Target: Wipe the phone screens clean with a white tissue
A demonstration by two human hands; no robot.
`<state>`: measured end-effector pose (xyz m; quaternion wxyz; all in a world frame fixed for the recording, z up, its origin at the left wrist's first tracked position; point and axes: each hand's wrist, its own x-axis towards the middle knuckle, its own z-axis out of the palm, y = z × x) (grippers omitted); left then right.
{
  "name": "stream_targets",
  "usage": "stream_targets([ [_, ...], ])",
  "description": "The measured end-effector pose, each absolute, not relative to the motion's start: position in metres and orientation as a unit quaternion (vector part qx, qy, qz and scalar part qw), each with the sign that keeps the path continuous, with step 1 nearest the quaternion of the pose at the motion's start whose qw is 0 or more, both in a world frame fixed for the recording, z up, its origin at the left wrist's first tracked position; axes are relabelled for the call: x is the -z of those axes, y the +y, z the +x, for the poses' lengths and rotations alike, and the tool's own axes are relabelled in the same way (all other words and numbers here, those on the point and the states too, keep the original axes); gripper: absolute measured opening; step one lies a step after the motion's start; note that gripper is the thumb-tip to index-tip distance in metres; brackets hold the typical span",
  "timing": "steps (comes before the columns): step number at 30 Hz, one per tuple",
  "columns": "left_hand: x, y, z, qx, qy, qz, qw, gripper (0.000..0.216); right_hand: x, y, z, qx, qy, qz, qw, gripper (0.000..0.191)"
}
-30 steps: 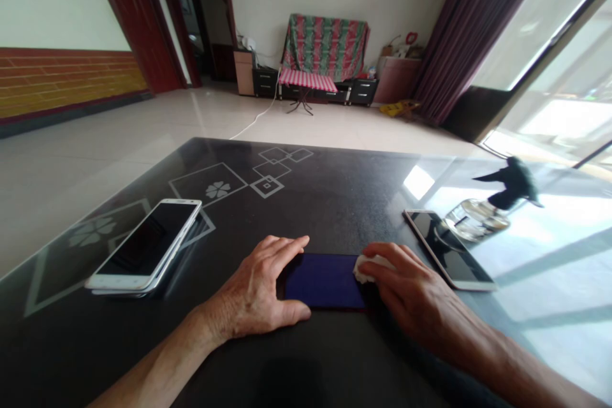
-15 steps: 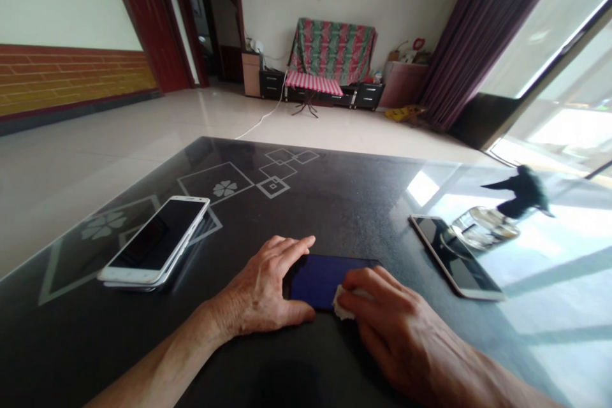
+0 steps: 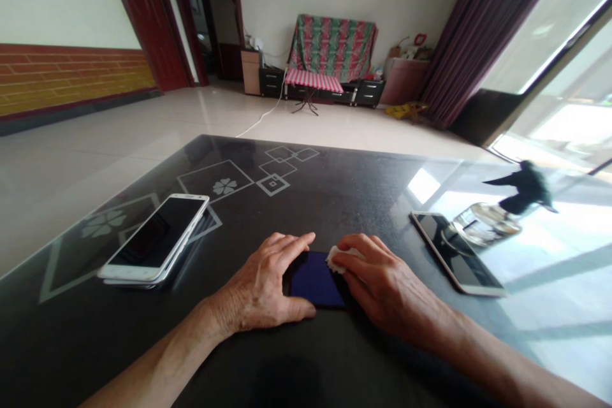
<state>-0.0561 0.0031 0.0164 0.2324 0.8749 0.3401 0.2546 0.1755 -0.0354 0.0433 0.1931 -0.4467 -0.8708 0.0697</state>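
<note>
A dark blue phone [image 3: 315, 280] lies flat on the black table, its long side running left to right. My left hand [image 3: 265, 284] grips its left end, thumb along the near edge and fingers along the far edge. In my right hand [image 3: 380, 280] is a crumpled white tissue [image 3: 337, 259], pinched under the fingertips and pressed on the phone's far right part. That hand covers the phone's right end.
Stacked white phones [image 3: 155, 239] lie to the left on the table [image 3: 335, 204]. To the right lies another phone [image 3: 456, 255], beside a clear spray bottle [image 3: 488, 224] with a black top. Beyond the table stands a stool with a pink striped top [image 3: 313, 80].
My right hand has slid the tissue away from me, from the phone's near edge to its far edge. My left hand has stayed in place on the phone.
</note>
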Motion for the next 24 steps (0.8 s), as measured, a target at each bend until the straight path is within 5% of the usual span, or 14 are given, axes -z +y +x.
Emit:
stream_targets([
  [8,-0.015,0.003,-0.055,-0.262,0.343,0.869,0.242,0.094,-0.061,-0.061,0.162,-0.158,-0.881,-0.426,0.131,0.031],
  [16,-0.017,0.003,-0.055,-0.257,0.346,0.870,0.240,0.094,-0.028,-0.026,0.180,-0.046,-0.846,-0.456,0.273,0.033],
  [24,-0.017,0.004,-0.054,-0.254,0.350,0.870,0.238,0.095,-0.038,-0.030,0.171,-0.056,-0.880,-0.425,0.206,0.031],
])
